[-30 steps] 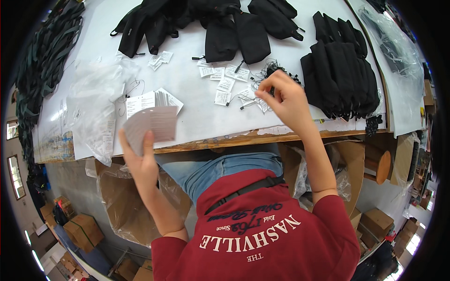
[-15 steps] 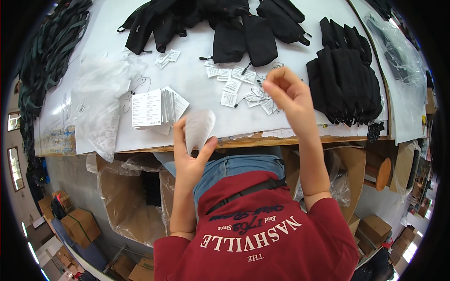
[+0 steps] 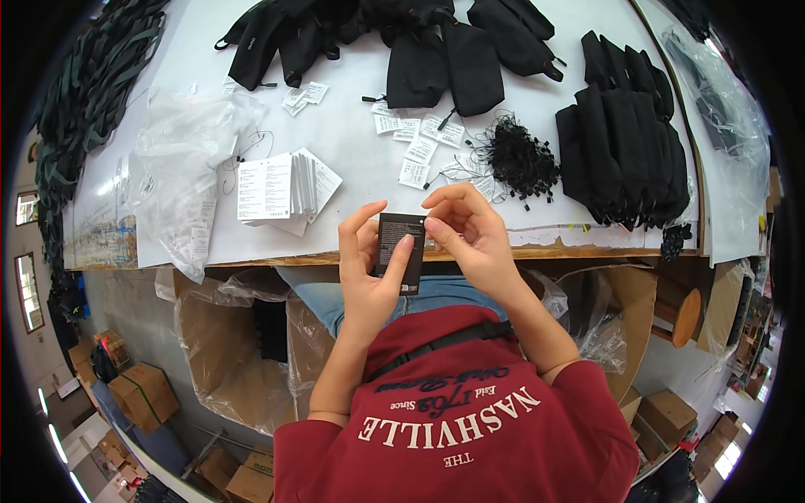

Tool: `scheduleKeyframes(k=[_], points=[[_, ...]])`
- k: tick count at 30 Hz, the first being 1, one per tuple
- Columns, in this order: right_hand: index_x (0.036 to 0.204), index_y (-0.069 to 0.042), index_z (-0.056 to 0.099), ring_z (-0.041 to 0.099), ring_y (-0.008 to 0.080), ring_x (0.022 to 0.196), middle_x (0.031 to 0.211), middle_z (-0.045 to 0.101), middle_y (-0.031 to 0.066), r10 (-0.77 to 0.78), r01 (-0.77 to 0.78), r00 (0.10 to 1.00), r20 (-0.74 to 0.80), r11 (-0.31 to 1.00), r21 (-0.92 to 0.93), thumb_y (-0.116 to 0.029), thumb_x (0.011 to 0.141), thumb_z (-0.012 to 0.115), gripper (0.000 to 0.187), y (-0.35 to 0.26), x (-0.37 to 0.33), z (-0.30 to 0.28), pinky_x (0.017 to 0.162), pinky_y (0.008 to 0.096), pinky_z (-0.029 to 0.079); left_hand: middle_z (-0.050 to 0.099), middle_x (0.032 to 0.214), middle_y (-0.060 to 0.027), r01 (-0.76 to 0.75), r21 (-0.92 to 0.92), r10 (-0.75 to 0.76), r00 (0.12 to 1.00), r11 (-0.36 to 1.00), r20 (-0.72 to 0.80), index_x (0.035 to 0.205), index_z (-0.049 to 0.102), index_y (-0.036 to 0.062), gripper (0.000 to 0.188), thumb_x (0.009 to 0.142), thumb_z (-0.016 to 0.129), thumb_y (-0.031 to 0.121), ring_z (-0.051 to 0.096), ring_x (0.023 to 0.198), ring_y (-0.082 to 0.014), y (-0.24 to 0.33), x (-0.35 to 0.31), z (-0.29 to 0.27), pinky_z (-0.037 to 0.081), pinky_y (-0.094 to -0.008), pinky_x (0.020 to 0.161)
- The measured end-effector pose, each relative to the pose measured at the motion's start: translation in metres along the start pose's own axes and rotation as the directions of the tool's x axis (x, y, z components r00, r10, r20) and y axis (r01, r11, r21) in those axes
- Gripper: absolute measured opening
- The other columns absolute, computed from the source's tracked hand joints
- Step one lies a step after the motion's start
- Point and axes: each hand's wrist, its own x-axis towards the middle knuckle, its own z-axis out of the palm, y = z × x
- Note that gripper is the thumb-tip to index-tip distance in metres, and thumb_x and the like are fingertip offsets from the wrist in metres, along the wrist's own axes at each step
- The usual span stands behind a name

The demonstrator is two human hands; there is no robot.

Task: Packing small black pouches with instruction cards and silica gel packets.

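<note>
My left hand (image 3: 362, 272) grips a black hang tag (image 3: 402, 225) with pale print, its thumb lying flat across the face. A small pale hole shows in the tag's upper right corner. At that corner my right hand (image 3: 476, 247) is closed in a pinch, thumb against forefinger. Whatever it pinches is too fine or hidden to name. Both hands are just over the table's front edge. Beyond the right hand lies a tangled heap of black tag strings (image 3: 521, 159). Left of the hands stands a stack of white printed cards (image 3: 264, 191).
Several small white labels (image 3: 413, 173) lie mid-table. Black fabric pouches (image 3: 474, 71) cover the far side, and more black pouches (image 3: 620, 151) are piled at right. A clear plastic bag (image 3: 180, 159) and dark straps (image 3: 96, 101) lie left. Open cartons (image 3: 226, 369) stand below the table edge.
My right hand has come down from the strings to the tag's corner. My left hand has moved right and turned; the white fanned shape it held now shows as a black tag face.
</note>
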Motion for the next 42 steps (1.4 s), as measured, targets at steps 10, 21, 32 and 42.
scheduleKeyframes(k=[10, 21, 32, 42], points=[[0.113, -0.001, 0.049, 0.060, 0.0108, 0.083, 0.089, 0.059, 0.0059, -0.155, 0.148, 0.988, -0.012, 0.958, -0.245, 0.003, 0.089, 0.059, 0.027, 0.001, -0.003, -0.001, 0.076, 0.0245, 0.049, 0.062, 0.094, -0.0075, -0.167, 0.335, 0.200, 0.978, 0.927, -0.066, 0.110, 0.057, 0.0032, 0.031, 0.082, 0.070, 0.003, 0.059, 0.084, -0.0159, -0.004, 0.001, -0.001, 0.045, -0.0263, 0.073], [0.100, 0.001, 0.057, 0.063, 0.0155, 0.079, 0.090, 0.063, 0.0116, -0.548, 0.455, 0.837, -0.016, 0.711, -0.536, 0.010, 0.079, 0.066, 0.024, 0.007, -0.001, 0.006, 0.070, 0.0265, 0.052, 0.062, 0.091, -0.0077, -0.191, 0.267, 0.220, 0.972, 0.944, -0.084, 0.097, 0.062, 0.0017, 0.022, 0.078, 0.073, 0.000, 0.059, 0.076, -0.0156, -0.007, -0.001, 0.004, 0.046, -0.0255, 0.066], [0.100, -0.002, 0.062, 0.063, 0.0101, 0.063, 0.074, 0.064, 0.0057, -0.188, 0.175, 0.975, -0.117, 0.978, -0.114, 0.000, 0.082, 0.070, 0.020, 0.005, -0.005, 0.002, 0.059, 0.0223, 0.049, 0.065, 0.087, -0.0063, -0.369, 0.364, 0.411, 0.911, 0.855, -0.044, 0.091, 0.070, 0.0053, 0.025, 0.070, 0.071, -0.009, 0.059, 0.075, -0.0172, -0.003, -0.002, 0.000, 0.047, -0.0263, 0.065], [0.091, -0.003, 0.069, 0.061, 0.0075, 0.061, 0.078, 0.068, 0.0037, -0.222, 0.240, 0.971, 0.093, 0.924, -0.297, -0.004, 0.079, 0.074, 0.013, -0.002, -0.005, -0.017, 0.056, 0.0203, 0.048, 0.065, 0.086, -0.0053, -0.399, 0.333, 0.409, 0.911, 0.854, 0.043, 0.089, 0.072, 0.0068, 0.030, 0.064, 0.071, -0.010, 0.058, 0.076, -0.0183, -0.007, -0.002, -0.012, 0.047, -0.0268, 0.065]])
